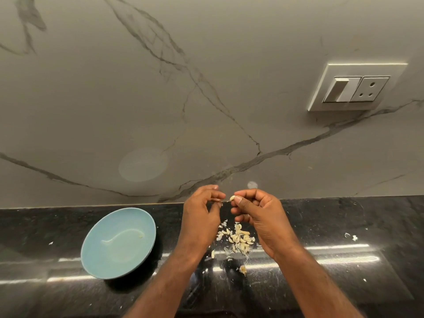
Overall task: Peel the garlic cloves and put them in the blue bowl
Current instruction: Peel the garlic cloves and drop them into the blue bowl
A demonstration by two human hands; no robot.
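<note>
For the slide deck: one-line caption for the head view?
Right hand pinches a garlic clove, left hand pinches its skin, above the garlic pile beside the blue bowl.

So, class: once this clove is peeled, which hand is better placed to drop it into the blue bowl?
Probably the right hand: it pinches the small pale garlic clove, while the left hand pinches only a strip of papery skin. The round blue bowl lies on the left, though.

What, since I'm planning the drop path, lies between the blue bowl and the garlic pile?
Head view: the left hand and its forearm cross there, above bare black counter.
</note>
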